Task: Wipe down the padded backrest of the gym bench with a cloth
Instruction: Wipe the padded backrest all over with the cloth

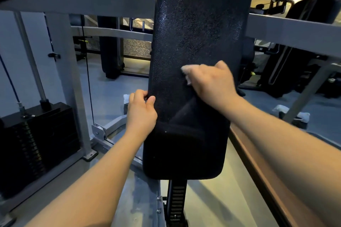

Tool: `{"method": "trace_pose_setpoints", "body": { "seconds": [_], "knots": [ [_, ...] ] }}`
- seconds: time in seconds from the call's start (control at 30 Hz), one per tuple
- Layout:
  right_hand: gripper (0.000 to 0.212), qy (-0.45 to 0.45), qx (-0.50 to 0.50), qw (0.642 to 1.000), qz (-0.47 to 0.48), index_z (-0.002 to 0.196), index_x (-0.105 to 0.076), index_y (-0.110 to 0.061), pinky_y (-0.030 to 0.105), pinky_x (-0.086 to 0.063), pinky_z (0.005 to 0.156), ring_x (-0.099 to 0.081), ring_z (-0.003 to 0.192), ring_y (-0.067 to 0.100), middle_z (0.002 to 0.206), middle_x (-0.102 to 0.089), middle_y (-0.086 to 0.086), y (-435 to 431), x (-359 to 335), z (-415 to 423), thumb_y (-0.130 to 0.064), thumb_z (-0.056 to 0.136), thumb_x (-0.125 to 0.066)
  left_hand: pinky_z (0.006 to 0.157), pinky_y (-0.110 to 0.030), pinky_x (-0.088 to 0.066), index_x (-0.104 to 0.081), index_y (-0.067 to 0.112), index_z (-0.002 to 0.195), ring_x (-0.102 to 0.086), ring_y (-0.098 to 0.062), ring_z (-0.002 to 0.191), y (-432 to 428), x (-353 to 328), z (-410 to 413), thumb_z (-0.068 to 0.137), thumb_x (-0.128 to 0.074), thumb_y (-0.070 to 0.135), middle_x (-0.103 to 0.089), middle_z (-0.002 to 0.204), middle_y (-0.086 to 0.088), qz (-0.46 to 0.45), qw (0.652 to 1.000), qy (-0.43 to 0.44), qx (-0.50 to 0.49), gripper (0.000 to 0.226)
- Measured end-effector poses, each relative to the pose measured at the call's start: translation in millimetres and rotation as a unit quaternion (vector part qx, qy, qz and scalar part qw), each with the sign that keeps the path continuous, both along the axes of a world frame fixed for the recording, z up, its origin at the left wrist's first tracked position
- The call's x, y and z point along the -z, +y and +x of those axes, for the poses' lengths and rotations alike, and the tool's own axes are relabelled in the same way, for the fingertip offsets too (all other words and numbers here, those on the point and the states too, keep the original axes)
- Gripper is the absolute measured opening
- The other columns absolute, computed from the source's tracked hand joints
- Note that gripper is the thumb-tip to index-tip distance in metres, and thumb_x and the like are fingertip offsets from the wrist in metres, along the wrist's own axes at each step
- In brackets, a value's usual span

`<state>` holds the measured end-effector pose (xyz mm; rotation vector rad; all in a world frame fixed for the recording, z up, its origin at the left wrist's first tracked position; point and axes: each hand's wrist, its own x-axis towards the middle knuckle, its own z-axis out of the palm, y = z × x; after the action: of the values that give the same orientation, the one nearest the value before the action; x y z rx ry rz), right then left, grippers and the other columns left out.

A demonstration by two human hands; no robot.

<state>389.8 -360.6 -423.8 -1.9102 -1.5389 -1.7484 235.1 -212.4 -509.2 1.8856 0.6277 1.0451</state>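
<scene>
- The padded backrest (195, 33) stands upright at the centre of the view, above the dark seat pad (184, 153).
- The right hand (212, 81) presses a pale cloth (186, 72) against the lower right part of the backrest, fingers curled over it; the cloth is blurred.
- The left hand (142, 110) pinches the backrest's left edge, apparently to steady it.
- The wiping looks to be under way.
- No clear wet or clean streak shows, so I cannot tell how much is already done; the upper stretch likely remains.
</scene>
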Motion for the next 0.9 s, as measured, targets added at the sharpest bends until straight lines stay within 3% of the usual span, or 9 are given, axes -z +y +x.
{"method": "trace_pose_setpoints", "body": {
  "seconds": [0.13, 0.2, 0.3, 0.4, 0.5, 0.63, 0.7, 0.8, 0.9],
  "knots": [
    [0.013, 0.101, 0.123, 0.971, 0.180, 0.094, -0.053, -0.011, 0.040, -0.045, 0.060, -0.058, 0.054, 0.037, 0.068, -0.065, 0.014, -17.9, -34.3, 16.4, -0.021, 0.099, -0.048, 0.096, -0.040, -0.044, -0.051, 0.010, 0.121, -0.053, -0.023, 0.109, -3.4, -0.8, 2.4, 0.105, -0.048, 0.024, -0.043, 0.118, 0.001, -0.014, 1.000, -0.009, -0.012, 0.022],
    [0.012, 0.164, 0.100, 0.957, 0.216, 0.095, -0.055, -0.008, 0.039, -0.044, 0.059, -0.063, 0.057, 0.037, 0.071, -0.068, 0.014, -1.4, -18.4, -4.6, -0.020, 0.096, -0.051, 0.095, -0.041, -0.045, -0.050, 0.015, 0.117, -0.053, -0.025, 0.110, -8.3, 0.0, 5.7, 0.105, -0.047, 0.025, -0.042, 0.116, 0.002, -0.034, 0.999, -0.012, -0.025, 0.016],
    [0.008, 0.139, -0.004, 0.986, 0.088, 0.093, -0.061, -0.014, 0.035, -0.039, 0.055, -0.065, 0.057, 0.031, 0.071, -0.067, 0.002, 12.9, 33.9, -36.8, -0.010, 0.088, -0.066, 0.098, -0.043, -0.045, -0.051, 0.017, 0.117, -0.053, -0.025, 0.111, -14.5, 1.2, 7.0, 0.104, -0.047, 0.025, -0.042, 0.114, 0.003, -0.049, 0.998, -0.022, -0.043, 0.015],
    [0.006, 0.074, -0.033, 0.996, -0.036, 0.096, -0.066, -0.024, 0.037, -0.030, 0.061, -0.063, 0.060, 0.023, 0.074, -0.066, -0.005, -3.0, 40.3, -19.6, -0.020, 0.097, -0.062, 0.100, -0.043, -0.046, -0.052, 0.014, 0.126, -0.054, -0.023, 0.112, -15.7, -0.5, 4.0, 0.104, -0.048, 0.025, -0.043, 0.116, 0.004, -0.054, 0.997, -0.027, -0.042, 0.024],
    [0.012, 0.051, 0.066, 0.996, 0.039, 0.104, -0.065, -0.021, 0.038, -0.038, 0.060, -0.064, 0.062, 0.031, 0.074, -0.068, 0.004, -19.5, -2.6, 17.8, -0.025, 0.097, -0.057, 0.099, -0.037, -0.045, -0.052, 0.014, 0.128, -0.054, -0.019, 0.110, -14.8, -4.0, -0.5, 0.104, -0.048, 0.024, -0.043, 0.118, 0.005, -0.054, 0.998, -0.028, -0.027, 0.026],
    [0.016, 0.161, 0.117, 0.959, 0.202, 0.097, -0.055, -0.007, 0.041, -0.044, 0.060, -0.062, 0.060, 0.040, 0.077, -0.068, 0.016, -19.1, -18.9, 15.0, -0.022, 0.098, -0.051, 0.099, -0.036, -0.045, -0.053, 0.013, 0.125, -0.054, -0.017, 0.106, -13.2, -4.7, -2.7, 0.104, -0.049, 0.023, -0.045, 0.118, 0.002, -0.044, 0.998, -0.029, -0.019, 0.024],
    [0.012, 0.179, 0.072, 0.967, 0.164, 0.100, -0.057, -0.009, 0.040, -0.045, 0.058, -0.066, 0.065, 0.037, 0.080, -0.070, 0.012, -5.3, 9.2, -7.5, -0.020, 0.096, -0.054, 0.099, -0.038, -0.046, -0.052, 0.014, 0.123, -0.054, -0.019, 0.107, -13.3, -5.1, -2.1, 0.104, -0.049, 0.023, -0.044, 0.117, 0.002, -0.040, 0.999, -0.019, -0.019, 0.021],
    [0.014, 0.127, -0.013, 0.992, 0.002, 0.105, -0.068, -0.018, 0.038, -0.040, 0.060, -0.071, 0.072, 0.025, 0.089, -0.075, -0.001, -8.6, 41.5, -18.6, -0.020, 0.097, -0.057, 0.096, -0.038, -0.045, -0.051, 0.014, 0.121, -0.053, -0.021, 0.107, -11.4, -7.1, -2.9, 0.104, -0.048, 0.022, -0.042, 0.116, 0.003, -0.028, 1.000, 0.000, -0.013, 0.019],
    [0.022, 0.057, 0.054, 0.997, 0.013, 0.112, -0.071, -0.020, 0.037, -0.037, 0.060, -0.067, 0.070, 0.026, 0.084, -0.072, 0.001, -30.4, 10.4, 14.8, -0.024, 0.098, -0.054, 0.092, -0.034, -0.043, -0.052, 0.012, 0.124, -0.052, -0.021, 0.106, -6.4, -9.6, -5.6, 0.104, -0.049, 0.022, -0.044, 0.117, 0.001, -0.019, 1.000, 0.021, -0.010, 0.023]
  ]
}}
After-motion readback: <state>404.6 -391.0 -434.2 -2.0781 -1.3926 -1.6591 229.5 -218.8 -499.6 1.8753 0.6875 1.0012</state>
